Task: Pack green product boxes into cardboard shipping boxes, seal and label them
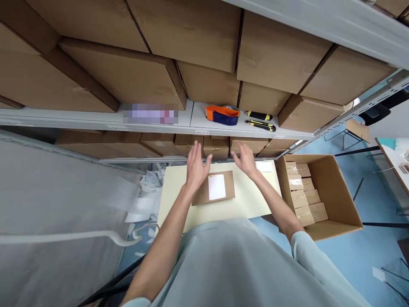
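A flat brown cardboard package (pixel 229 189) with a white label (pixel 217 186) lies on the pale yellow tabletop (pixel 252 204). My left hand (pixel 197 168) is raised by the package's upper left side, fingers stretched and holding nothing; it covers a corner of the package from view. To the upper right of the package is my right hand (pixel 245 160), fingers apart and nothing in it. Whether either hand touches anything below it, I cannot tell. A white paper slip (pixel 263 166) rests near the table's back right corner.
Right of the table, an open carton (pixel 335 192) holds several small boxes (pixel 299 198). Cardboard boxes fill the shelves; on the shelf edge lie an orange and blue tape dispenser (pixel 223 115) and two yellow-black utility knives (pixel 260 126). A white hanger-like hook (pixel 118 238) juts in from the left.
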`<move>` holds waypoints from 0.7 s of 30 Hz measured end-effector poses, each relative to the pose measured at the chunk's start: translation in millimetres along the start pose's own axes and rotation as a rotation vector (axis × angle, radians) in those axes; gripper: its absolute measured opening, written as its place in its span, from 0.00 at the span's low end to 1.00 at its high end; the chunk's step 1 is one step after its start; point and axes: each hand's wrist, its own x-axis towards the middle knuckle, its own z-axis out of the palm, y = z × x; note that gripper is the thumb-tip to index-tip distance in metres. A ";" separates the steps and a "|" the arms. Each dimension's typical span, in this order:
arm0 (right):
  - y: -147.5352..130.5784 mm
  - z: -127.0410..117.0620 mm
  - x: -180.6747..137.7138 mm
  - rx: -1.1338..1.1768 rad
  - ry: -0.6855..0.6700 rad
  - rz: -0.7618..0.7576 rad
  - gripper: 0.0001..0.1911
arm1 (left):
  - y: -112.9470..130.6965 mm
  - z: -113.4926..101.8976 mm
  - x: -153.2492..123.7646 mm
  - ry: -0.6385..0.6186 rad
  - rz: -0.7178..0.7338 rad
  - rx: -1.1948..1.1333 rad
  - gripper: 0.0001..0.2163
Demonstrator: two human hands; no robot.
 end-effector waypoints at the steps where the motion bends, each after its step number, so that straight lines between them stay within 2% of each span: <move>1: -5.9 -11.4 24.9 -0.025 0.046 -0.068 0.30 | 15.1 -3.5 22.5 0.023 0.068 0.005 0.35; 3: -17.7 -30.3 71.3 -0.079 0.106 -0.168 0.28 | 42.8 -9.6 63.1 0.046 0.182 0.028 0.33; 5: -27.2 -42.5 110.5 -0.143 0.101 -0.210 0.26 | 63.9 -13.7 94.9 0.043 0.258 0.052 0.31; 9: -36.6 -45.3 161.7 -0.283 -0.054 -0.139 0.23 | 83.6 -15.2 128.4 0.005 0.280 0.101 0.30; 13: -38.2 -28.6 182.0 -0.381 -0.201 -0.073 0.25 | 83.8 -12.1 130.6 -0.017 0.265 0.133 0.29; 16: -37.0 -17.4 187.5 -0.381 -0.211 -0.030 0.29 | 81.1 -10.1 121.4 -0.008 0.255 0.117 0.29; 19: -34.8 -15.0 181.8 -0.317 -0.208 -0.045 0.27 | 79.5 -9.5 103.4 0.025 0.216 0.072 0.28; 21: -33.5 -17.0 163.3 -0.239 -0.186 -0.067 0.27 | 79.4 -9.1 83.1 0.061 0.163 0.025 0.27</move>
